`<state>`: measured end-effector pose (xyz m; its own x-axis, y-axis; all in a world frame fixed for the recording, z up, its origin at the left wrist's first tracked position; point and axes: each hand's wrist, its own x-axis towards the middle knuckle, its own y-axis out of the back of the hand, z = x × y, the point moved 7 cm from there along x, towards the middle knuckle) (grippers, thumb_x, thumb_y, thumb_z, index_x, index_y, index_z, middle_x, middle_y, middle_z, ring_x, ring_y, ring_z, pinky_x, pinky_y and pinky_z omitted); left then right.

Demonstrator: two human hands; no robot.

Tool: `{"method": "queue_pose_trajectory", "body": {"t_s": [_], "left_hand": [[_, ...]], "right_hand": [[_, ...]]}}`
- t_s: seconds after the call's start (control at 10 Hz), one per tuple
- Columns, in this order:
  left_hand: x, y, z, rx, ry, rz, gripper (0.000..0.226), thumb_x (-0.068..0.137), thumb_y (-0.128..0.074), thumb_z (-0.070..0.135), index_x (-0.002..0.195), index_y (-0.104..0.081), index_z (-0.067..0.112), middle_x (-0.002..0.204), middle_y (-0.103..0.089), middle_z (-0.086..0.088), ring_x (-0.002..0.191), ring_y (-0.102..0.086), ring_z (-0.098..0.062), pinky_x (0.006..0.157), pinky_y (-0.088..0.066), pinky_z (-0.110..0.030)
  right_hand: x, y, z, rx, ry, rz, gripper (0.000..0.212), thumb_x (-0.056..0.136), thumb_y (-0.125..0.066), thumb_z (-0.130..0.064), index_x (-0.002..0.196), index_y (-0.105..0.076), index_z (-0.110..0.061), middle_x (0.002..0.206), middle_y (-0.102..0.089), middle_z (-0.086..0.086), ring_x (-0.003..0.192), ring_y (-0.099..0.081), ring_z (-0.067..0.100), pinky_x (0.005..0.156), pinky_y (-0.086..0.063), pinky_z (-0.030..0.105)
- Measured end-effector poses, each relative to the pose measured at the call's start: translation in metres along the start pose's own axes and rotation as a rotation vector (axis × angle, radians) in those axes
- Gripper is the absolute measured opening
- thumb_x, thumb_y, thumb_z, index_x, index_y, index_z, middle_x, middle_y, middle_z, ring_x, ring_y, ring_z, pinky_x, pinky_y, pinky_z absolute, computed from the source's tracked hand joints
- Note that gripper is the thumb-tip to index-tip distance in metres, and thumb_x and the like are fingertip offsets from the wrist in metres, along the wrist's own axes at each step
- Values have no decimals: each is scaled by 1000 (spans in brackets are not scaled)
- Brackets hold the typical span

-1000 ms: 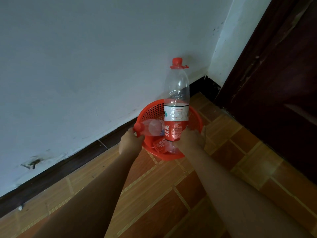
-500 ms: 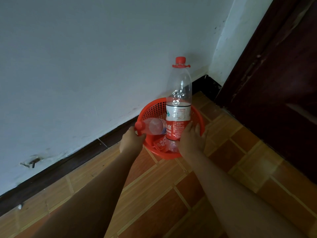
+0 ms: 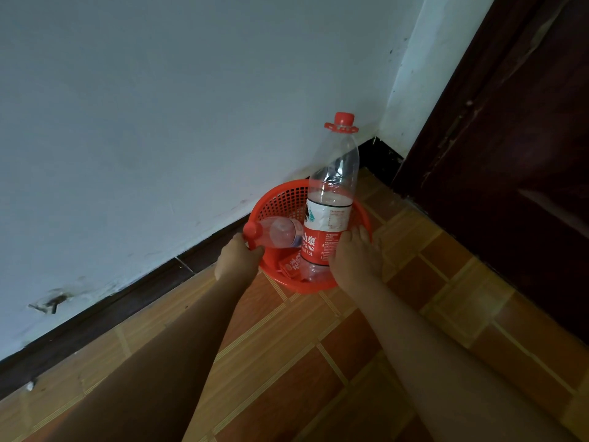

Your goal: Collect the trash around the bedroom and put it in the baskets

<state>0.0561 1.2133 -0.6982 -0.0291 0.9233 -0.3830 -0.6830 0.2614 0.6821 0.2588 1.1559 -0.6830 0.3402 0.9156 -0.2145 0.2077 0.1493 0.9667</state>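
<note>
My left hand (image 3: 237, 261) grips the near-left rim of the red basket (image 3: 280, 199), fingers curled over the edge; the cap end of the small bottle (image 3: 277, 232) lies just above those fingers, touching or almost touching them; I cannot tell which. My right hand (image 3: 355, 261) rests at the near-right side of the basket, fingers straight and slightly spread, fingertips against the lower label of the large bottle (image 3: 331, 199); it does not wrap around the bottle.

The basket sits on the tiled floor (image 3: 318, 362), close to the dark skirting board (image 3: 127, 301) at the foot of the white wall (image 3: 191, 106), near the corner beside the dark wooden door (image 3: 510, 154).

Contents of the basket:
- Large bottle: clear plastic, red cap, red-and-white label; stands nearly upright with its base inside the basket, tilted slightly toward the wall; most of its body rises above the rim.
- Small bottle: clear plastic, red cap; lies across the left side, cap pointing left over the rim, base hidden behind the large bottle.
- Red wrapper (image 3: 291, 264): crumpled, with white print; lies on the basket bottom, just left of the large bottle's base.

Both forearms extend from the lower edge of view toward the basket; the left forearm is in shadow.
</note>
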Motion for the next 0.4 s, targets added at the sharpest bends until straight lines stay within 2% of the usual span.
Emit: {"method": "queue_pose_trajectory", "body": {"t_s": [0.2,0.4], "left_hand": [[-5,14,6,62,-13,106,51,85,-62,26,129,-41,10,118,-61,-9,95,-63,-27,74,-55,-40],[-27,44,31,255,-95,154,66,85,-62,28,139,-29,9,137,-41,-14,121,-47,-30,82,-47,-39]], "right_hand": [[-3,9,6,167,48,36,69,88,-53,-34,143,-19,-11,150,-28,9,141,-20,26,116,-22,43],[-12,47,12,197,97,79,55,90,-49,-26,139,-28,-11,145,-37,9,137,-27,25,111,-28,39]]}}
